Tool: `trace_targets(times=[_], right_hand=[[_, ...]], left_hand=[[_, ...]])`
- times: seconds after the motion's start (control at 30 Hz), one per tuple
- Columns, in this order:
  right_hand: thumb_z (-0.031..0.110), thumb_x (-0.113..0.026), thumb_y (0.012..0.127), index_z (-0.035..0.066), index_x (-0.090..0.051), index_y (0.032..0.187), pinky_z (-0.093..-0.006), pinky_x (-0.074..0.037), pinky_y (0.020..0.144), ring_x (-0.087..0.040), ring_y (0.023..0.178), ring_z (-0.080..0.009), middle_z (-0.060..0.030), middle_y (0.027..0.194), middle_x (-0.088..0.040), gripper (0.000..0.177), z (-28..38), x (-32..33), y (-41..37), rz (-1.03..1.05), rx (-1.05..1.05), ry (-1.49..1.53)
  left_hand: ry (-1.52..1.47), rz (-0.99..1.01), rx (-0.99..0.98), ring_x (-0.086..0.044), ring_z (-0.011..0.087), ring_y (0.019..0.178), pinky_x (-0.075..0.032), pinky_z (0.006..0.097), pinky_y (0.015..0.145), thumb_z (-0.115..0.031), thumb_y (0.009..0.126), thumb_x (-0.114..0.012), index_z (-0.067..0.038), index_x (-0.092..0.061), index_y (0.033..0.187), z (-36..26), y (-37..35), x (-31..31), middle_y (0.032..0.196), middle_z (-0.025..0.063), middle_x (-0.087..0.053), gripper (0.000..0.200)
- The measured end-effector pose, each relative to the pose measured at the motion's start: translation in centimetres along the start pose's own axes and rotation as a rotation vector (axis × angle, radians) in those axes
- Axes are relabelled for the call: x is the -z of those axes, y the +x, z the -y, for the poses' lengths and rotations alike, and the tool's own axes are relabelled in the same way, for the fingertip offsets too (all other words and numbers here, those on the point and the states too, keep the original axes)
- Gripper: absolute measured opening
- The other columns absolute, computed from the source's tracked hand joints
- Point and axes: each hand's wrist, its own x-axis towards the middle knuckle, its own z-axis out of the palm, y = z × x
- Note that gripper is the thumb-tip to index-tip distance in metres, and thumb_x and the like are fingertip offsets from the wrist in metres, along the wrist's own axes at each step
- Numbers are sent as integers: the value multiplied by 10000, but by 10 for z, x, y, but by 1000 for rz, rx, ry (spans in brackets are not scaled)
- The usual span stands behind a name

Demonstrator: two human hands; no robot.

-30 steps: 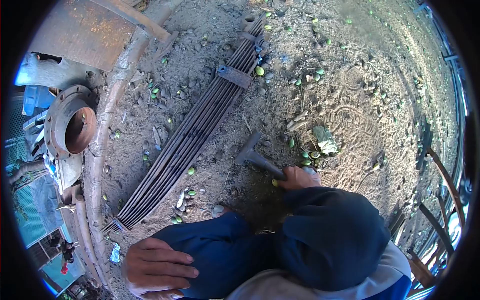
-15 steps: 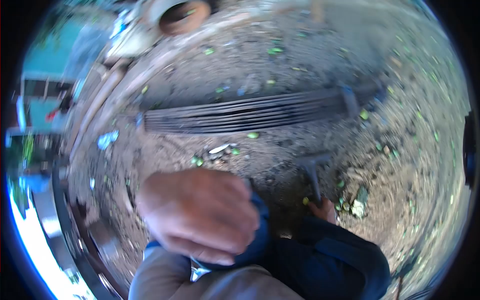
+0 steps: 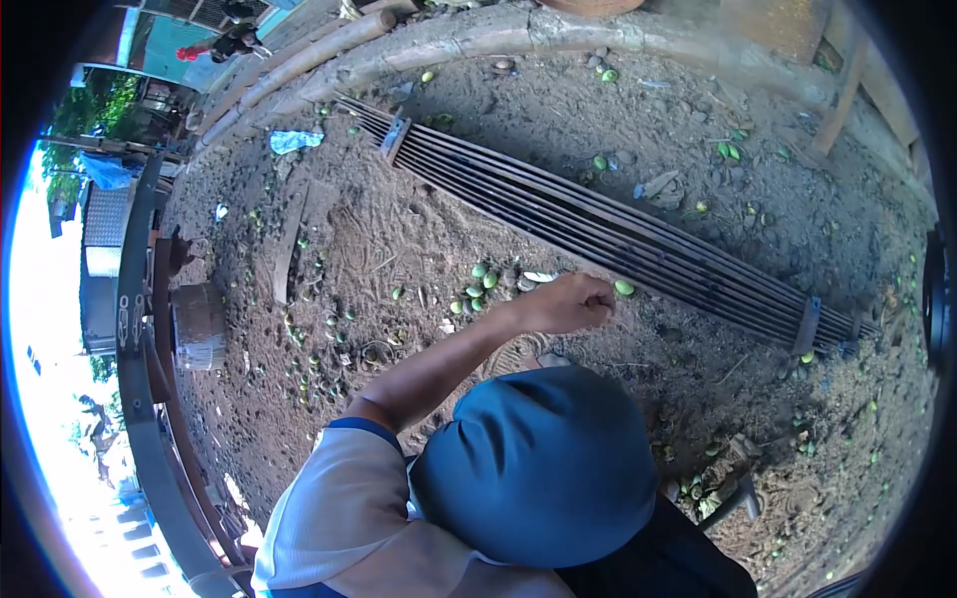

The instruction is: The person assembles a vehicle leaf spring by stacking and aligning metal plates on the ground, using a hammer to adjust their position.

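Observation:
My left hand (image 3: 570, 304) is closed in a loose fist beyond my raised knee (image 3: 558, 468). It hovers over the dirt near the lower edge of a leaf spring (image 3: 588, 224), and nothing shows in its fingers. The leaf spring is a long stack of dark metal strips lying slantwise on the ground, with a clamp (image 3: 396, 140) near its far-left end and another clamp (image 3: 807, 324) near its right end. A hammer (image 3: 733, 503) shows at the lower right, its handle running behind my leg. My right hand is hidden.
Several small green fruits (image 3: 480, 277) lie scattered on the dirt. A flat strip (image 3: 290, 244) and a pale blue scrap (image 3: 296, 142) lie to the left. Behind runs a curved concrete edge (image 3: 478, 45). A metal frame (image 3: 140, 399) stands at far left, beside a rusty container (image 3: 199, 324).
My view has swung, so the leaf spring now slants down to the right. My left hand has moved away from me toward it. My right hand, earlier on the hammer's handle, has left the view.

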Motion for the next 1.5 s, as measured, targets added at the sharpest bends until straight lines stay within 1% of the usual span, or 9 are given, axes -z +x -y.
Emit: trace_targets(times=[0.3, 0.37, 0.47, 0.63, 0.73, 0.93, 1.1, 1.2, 1.5], right_hand=[[324, -778, 857, 38, -658, 894, -357, -548, 614, -699, 711, -232, -108, 764, -700, 313, -54, 64, 25, -115, 38, 235], [267, -722, 920, 49, -637, 871, -285, -526, 587, -671, 690, -133, -55, 758, -686, 240, 7, 85, 24, -145, 308, 136], [193, -664, 954, 20, -622, 948, -300, -540, 648, -662, 712, -162, -71, 817, -691, 178, 111, 77, 37, 11, 281, 190], [134, -643, 953, 7, -640, 955, -283, -509, 592, -627, 669, -136, -66, 777, -660, 128, 196, 4, 38, 287, 487, 266], [131, -647, 945, -7, -632, 951, -284, -499, 575, -621, 642, -144, -77, 766, -656, 138, 217, 2, 7, 524, 155, 424], [226, -623, 970, 15, -616, 968, -304, -485, 599, -588, 655, -154, -71, 742, -618, 211, 228, 39, -19, 287, -21, 622], [335, -590, 996, 54, -588, 943, -289, -384, 619, -471, 737, -120, -38, 835, -549, 285, 139, 64, 17, 147, 235, 406], [363, -606, 984, 51, -584, 936, -298, -371, 624, -453, 711, -114, -21, 781, -521, 317, 226, 78, -5, 119, 384, 383], [143, -645, 920, -16, -642, 895, -265, -476, 662, -594, 720, -96, -64, 789, -658, 161, 533, 35, -46, 885, 453, 21]], left_hand=[[-726, -330, 246, -668, 143, 759, -528, 284, 665, -148, 1006, -558, 27, -651, 1046, 65, -3, -21, 838, 78, -697, 202], [-841, -523, 389, -669, 168, 740, -538, 290, 653, -125, 999, -542, 44, -633, 1084, 83, -9, -22, 869, 107, -697, 210], [-1087, -736, 415, -673, 191, 742, -548, 317, 661, -125, 1001, -529, 62, -590, 1144, 113, -16, -21, 929, 122, -687, 242], [-1345, -1139, 405, -637, 276, 1122, -554, 371, 919, -196, 1051, -445, 63, -442, 1339, 123, -18, -1, 1220, 197, -604, 387], [-1419, -1327, 386, -621, 265, 1131, -543, 393, 942, -221, 1054, -438, 49, -443, 1349, 135, -13, 15, 1261, 197, -585, 401], [-1546, -1134, 329, -617, 243, 1027, -521, 412, 959, -275, 1082, -301, 24, -536, 1184, 143, 0, 21, 1121, 176, -634, 393], [-1545, -1067, 462, -627, 233, 979, -521, 447, 916, -280, 1082, -313, 2, -567, 1162, 147, 2, 31, 1034, 136, -643, 387], [-1349, -1186, 396, -625, 224, 972, -519, 410, 882, -294, 1070, -415, 29, -465, 1364, 168, -3, 29, 1079, 123, -627, 440], [-1217, -1237, 411, -607, 265, 1053, -519, 435, 941, -224, 1021, -516, 74, -395, 1418, 174, -21, 71, 1220, 197, -604, 511]])
